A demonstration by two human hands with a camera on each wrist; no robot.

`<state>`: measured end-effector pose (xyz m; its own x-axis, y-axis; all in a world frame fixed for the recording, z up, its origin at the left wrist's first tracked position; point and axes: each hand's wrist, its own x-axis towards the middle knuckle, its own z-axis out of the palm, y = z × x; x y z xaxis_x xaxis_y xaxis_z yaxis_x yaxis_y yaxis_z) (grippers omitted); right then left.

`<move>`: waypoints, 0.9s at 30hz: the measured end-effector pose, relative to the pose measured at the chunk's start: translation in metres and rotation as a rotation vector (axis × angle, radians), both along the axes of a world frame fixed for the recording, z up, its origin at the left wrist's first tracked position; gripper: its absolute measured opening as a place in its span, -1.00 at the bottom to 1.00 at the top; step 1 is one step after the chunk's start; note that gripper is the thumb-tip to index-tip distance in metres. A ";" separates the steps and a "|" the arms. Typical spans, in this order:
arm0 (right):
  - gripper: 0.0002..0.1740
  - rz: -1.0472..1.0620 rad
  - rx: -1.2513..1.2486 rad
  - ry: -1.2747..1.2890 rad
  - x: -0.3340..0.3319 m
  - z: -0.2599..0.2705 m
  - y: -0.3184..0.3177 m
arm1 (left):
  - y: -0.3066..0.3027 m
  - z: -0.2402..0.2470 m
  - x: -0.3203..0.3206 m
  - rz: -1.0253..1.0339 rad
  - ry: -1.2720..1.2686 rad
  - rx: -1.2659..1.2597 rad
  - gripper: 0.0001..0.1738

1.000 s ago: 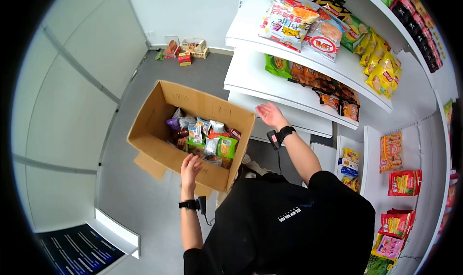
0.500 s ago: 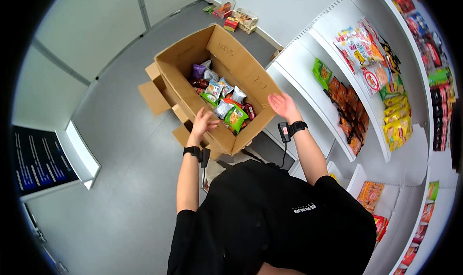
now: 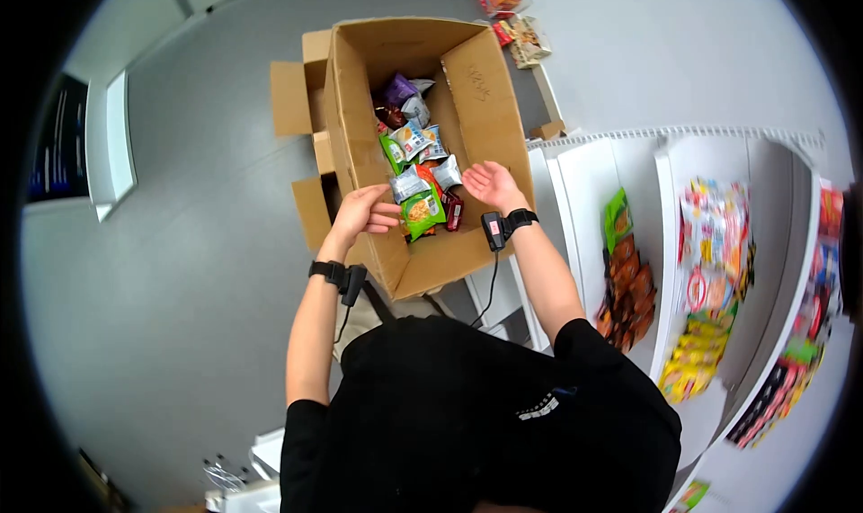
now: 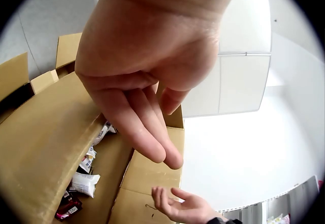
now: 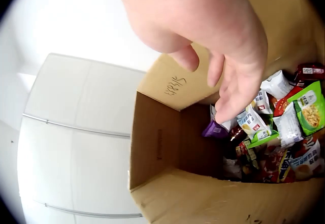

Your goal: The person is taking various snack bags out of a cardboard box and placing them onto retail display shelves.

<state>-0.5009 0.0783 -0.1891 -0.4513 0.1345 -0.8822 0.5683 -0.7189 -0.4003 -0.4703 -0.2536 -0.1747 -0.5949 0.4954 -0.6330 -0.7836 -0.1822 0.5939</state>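
An open cardboard box (image 3: pixel 360 153) holds several snack packets, among them a green packet (image 3: pixel 422 213) at the near end and a purple packet (image 3: pixel 398 90) farther in. My left hand (image 3: pixel 364 213) is over the box's left wall, its fingers relaxed and holding nothing. Above the right side of the box hangs my right hand (image 3: pixel 493 187), palm up and empty. In the left wrist view the left hand (image 4: pixel 139 77) has loosely bent fingers, and the right hand (image 4: pixel 185 206) shows beyond. The right wrist view has the right hand (image 5: pixel 218 41) above the packets.
White shelves (image 3: pixel 589 167) stand to the right, bearing orange-brown packets (image 3: pixel 629 288) and yellow bags (image 3: pixel 697 351). Small food boxes (image 3: pixel 529 44) lie on the floor by the wall beyond the box. A white-framed dark panel (image 3: pixel 63 144) is at far left.
The head view has turned, so the box now stands nearly upright in the frame and the shelves have swung round at right. Both hands have come closer together over the box, still empty.
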 end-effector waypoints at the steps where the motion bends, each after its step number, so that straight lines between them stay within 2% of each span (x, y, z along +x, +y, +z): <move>1: -0.49 0.051 0.005 -0.040 -0.011 -0.017 0.001 | 0.002 0.001 0.001 0.036 -0.009 -0.010 -0.52; 6: -0.50 0.276 0.078 -0.262 -0.042 -0.130 0.014 | 0.007 -0.001 -0.002 0.121 -0.089 -0.062 -0.53; 10: -0.58 0.468 0.109 -0.314 -0.040 -0.220 0.027 | 0.013 0.006 -0.009 0.118 -0.158 -0.170 -0.54; 13: -0.58 0.561 0.177 -0.396 -0.031 -0.265 0.031 | 0.018 0.009 -0.012 0.154 -0.215 -0.203 -0.57; 16: -0.59 0.616 0.220 -0.500 -0.021 -0.302 0.036 | 0.020 0.009 -0.013 0.167 -0.260 -0.236 -0.58; 21: -0.34 0.841 0.195 -0.477 -0.007 -0.332 0.046 | 0.025 0.010 -0.021 0.156 -0.316 -0.318 -0.58; 24: -0.40 0.948 0.217 -0.485 -0.001 -0.348 0.053 | 0.024 0.009 -0.023 0.122 -0.317 -0.319 -0.57; 25: -0.56 0.939 0.292 -0.459 0.001 -0.353 0.051 | 0.025 0.009 -0.023 0.122 -0.322 -0.314 -0.56; 27: -0.66 0.992 0.372 -0.391 0.009 -0.355 0.049 | 0.026 0.010 -0.024 0.108 -0.310 -0.317 -0.56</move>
<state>-0.4923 0.1275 -0.5440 -0.2063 0.1540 -0.9663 0.9551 0.2465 -0.1646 -0.4945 -0.2277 -0.1651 -0.3909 0.1937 -0.8998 -0.9197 -0.1198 0.3738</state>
